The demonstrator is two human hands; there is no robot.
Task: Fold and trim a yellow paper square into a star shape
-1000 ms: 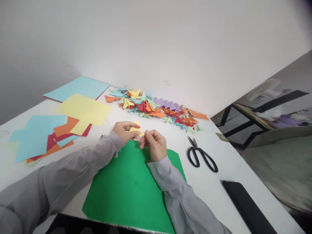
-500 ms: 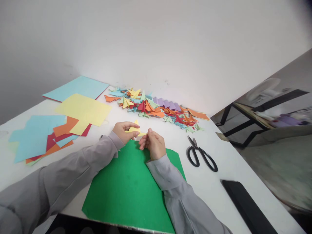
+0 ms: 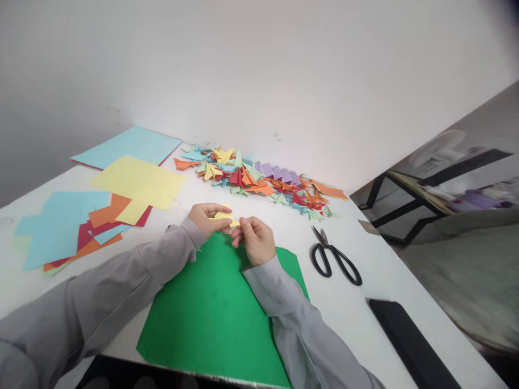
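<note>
A small folded yellow paper piece (image 3: 225, 216) is pinched between both hands just above the far edge of a large green sheet (image 3: 214, 313). My left hand (image 3: 206, 218) curls round its left side, thumb on top. From the right, my right hand (image 3: 256, 239) pinches the piece's right tip with thumb and forefinger. Both sleeves are grey.
A heap of small folded paper shapes in many colours (image 3: 259, 181) lies along the wall. Flat yellow (image 3: 140, 181), light blue (image 3: 130, 145) and mixed coloured sheets (image 3: 65, 227) lie to the left. Black scissors (image 3: 334, 258) and a long black object (image 3: 409, 340) sit to the right on the white table (image 3: 365, 308).
My right hand's fingers have shifted slightly along the right tip of the yellow piece, closing in toward the left hand. Everything else stays put.
</note>
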